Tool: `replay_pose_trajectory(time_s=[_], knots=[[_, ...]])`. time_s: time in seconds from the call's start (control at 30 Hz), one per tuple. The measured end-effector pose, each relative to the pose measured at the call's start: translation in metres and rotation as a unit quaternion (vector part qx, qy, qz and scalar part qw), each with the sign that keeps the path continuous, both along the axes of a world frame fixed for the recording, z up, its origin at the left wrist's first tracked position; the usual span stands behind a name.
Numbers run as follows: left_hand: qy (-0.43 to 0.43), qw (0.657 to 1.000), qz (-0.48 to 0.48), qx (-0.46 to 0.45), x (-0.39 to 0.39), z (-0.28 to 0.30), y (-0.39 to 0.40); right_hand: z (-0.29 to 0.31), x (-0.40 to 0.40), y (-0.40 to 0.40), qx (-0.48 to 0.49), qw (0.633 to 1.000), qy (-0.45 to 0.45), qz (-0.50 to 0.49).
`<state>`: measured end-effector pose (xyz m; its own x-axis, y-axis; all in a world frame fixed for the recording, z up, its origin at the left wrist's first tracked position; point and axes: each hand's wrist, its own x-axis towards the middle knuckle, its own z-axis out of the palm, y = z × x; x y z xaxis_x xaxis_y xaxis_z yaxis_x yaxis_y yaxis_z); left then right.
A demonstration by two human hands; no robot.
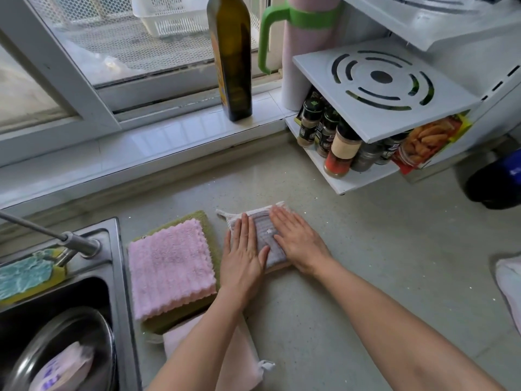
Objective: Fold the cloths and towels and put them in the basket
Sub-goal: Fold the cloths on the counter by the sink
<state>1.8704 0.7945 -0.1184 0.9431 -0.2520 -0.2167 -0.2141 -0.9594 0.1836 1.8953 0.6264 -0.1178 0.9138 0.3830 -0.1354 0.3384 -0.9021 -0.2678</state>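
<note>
Counter (366, 277): folded cloth (263, 235) flat under both hands' fingers (245, 230)

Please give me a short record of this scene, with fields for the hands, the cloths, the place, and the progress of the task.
place: kitchen counter beside a sink, under a window
left hand: left hand flat, pressing the grey cloth
right hand: right hand flat, pressing the same cloth
grey cloth: folded small, lying on the counter
pink towel: folded, stacked on a green towel, left of the hands
other cloth: pale pink cloth under the left forearm, nearer the person
basket: not clearly seen on the counter
progress: folding under way, nothing seen placed in a basket
</note>
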Motion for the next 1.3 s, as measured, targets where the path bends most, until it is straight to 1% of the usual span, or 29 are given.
replay_pose_trajectory(time_s=[0.07, 0.17, 0.23, 0.27, 0.33, 0.4, 0.43, 0.5, 0.57, 0.63, 0.7, 0.77, 0.87, 0.93, 1.0, 1.03, 1.07, 1.1, 1.17, 1.2, 1.27, 1.3], knots=[[0.02, 1.0, 0.004, 0.004, 0.001, 0.0, 0.002, -0.001, 0.006, -0.014, 0.009, 0.999, 0.038, -0.029], [0.068, 0.997, -0.013, 0.019, 0.006, 0.012, 0.004, 0.013, 0.011, -0.019, -0.04, 0.997, 0.071, -0.011], [0.106, 0.992, -0.032, 0.055, 0.011, 0.022, 0.006, 0.022, 0.002, -0.022, -0.041, 0.995, 0.082, -0.036], [0.108, 0.991, -0.038, 0.076, 0.015, 0.03, 0.004, 0.025, -0.008, -0.028, -0.035, 0.995, 0.076, -0.056], [0.071, 0.99, -0.046, 0.11, 0.021, 0.051, -0.001, 0.032, -0.035, -0.044, -0.012, 0.995, 0.056, -0.083], [0.023, 0.989, -0.083, 0.123, 0.022, 0.073, -0.019, 0.039, -0.072, -0.073, 0.032, 0.991, 0.039, -0.126], [0.009, 0.988, -0.109, 0.108, 0.022, 0.082, -0.032, 0.043, -0.091, -0.092, 0.053, 0.985, 0.034, -0.161], [0.01, 0.986, -0.156, 0.054, 0.015, 0.097, -0.07, 0.053, -0.128, -0.14, 0.073, 0.965, 0.022, -0.251], [0.029, 0.978, -0.208, 0.022, 0.002, 0.103, -0.119, 0.059, -0.164, -0.194, 0.05, 0.939, -0.002, -0.339], [0.057, 0.962, -0.265, 0.016, -0.014, 0.106, -0.17, 0.066, -0.199, -0.245, 0.011, 0.907, -0.015, -0.421], [0.077, 0.946, -0.314, 0.014, -0.034, 0.107, -0.217, 0.068, -0.23, -0.284, -0.026, 0.881, 0.014, -0.472], [0.082, 0.931, -0.355, 0.036, -0.054, 0.107, -0.256, 0.065, -0.254, -0.306, -0.052, 0.873, 0.062, -0.481], [0.087, 0.913, -0.39, 0.079, -0.08, 0.101, -0.296, 0.052, -0.272, -0.319, -0.109, 0.881, 0.106, -0.449], [0.109, 0.913, -0.388, 0.072, -0.093, 0.097, -0.31, 0.045, -0.273, -0.323, -0.131, 0.882, 0.078, -0.445], [0.141, 0.917, -0.371, 0.047, -0.102, 0.092, -0.318, 0.043, -0.271, -0.326, -0.122, 0.893, 0.059, -0.429], [0.16, 0.918, -0.361, 0.027, -0.106, 0.089, -0.32, 0.044, -0.272, -0.325, -0.098, 0.896, 0.064, -0.429], [0.178, 0.92, -0.35, 0.001, -0.109, 0.087, -0.322, 0.045, -0.274, -0.324, -0.047, 0.894, 0.066, -0.44], [0.192, 0.92, -0.341, -0.029, -0.111, 0.087, -0.322, 0.045, -0.277, -0.323, 0.017, 0.881, 0.028, -0.473], [0.183, 0.917, -0.342, -0.096, -0.111, 0.089, -0.324, 0.054, -0.282, -0.322, 0.193, 0.825, 0.013, -0.53], [0.169, 0.911, -0.353, -0.126, -0.11, 0.092, -0.327, 0.065, -0.283, -0.322, 0.262, 0.798, 0.002, -0.543], [0.152, 0.892, -0.391, -0.169, -0.108, 0.104, -0.333, 0.101, -0.286, -0.323, 0.353, 0.762, 0.018, -0.543], [0.163, 0.879, -0.408, -0.185, -0.11, 0.113, -0.337, 0.122, -0.288, -0.324, 0.382, 0.75, 0.04, -0.538]])
